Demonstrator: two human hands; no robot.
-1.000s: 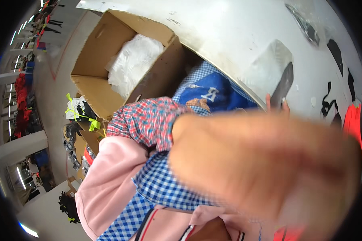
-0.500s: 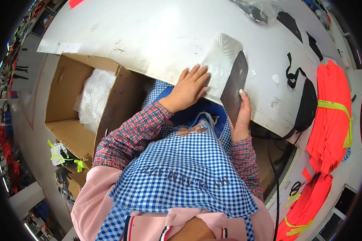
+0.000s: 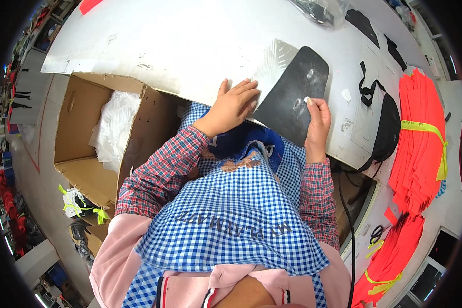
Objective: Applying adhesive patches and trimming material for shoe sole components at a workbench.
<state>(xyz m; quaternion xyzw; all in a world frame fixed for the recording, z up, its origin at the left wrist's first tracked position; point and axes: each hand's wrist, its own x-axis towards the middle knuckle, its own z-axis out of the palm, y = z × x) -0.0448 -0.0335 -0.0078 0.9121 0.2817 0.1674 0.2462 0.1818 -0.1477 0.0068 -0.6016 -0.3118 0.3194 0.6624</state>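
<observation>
A dark, smooth panel [image 3: 297,77] with rounded corners lies slanted near the front edge of the white table, partly over a clear ridged plastic sheet [image 3: 276,57]. My left hand [image 3: 230,109] rests at the table edge beside the sheet, fingers stretched out and nothing visible in them. Over the panel's right side, my right hand [image 3: 318,122] is closed with thumb and fingertips together. A small white spot shows at its fingertips; whether it is a nail or a small piece is unclear. The hand hides the panel's lower right edge.
An open cardboard box [image 3: 92,115] holding clear plastic sheets [image 3: 119,126] stands at the left. Rightward lie a white flat piece [image 3: 346,95], a black pouch with straps [image 3: 388,126] and tied red-orange fabric bundles [image 3: 418,143]. Scissors [image 3: 377,234] lie lower right.
The dark panel has gone from tilted up on edge to lying flatter over the clear sheet. My right hand has moved from its edge up onto it; my left hand has shifted slightly left.
</observation>
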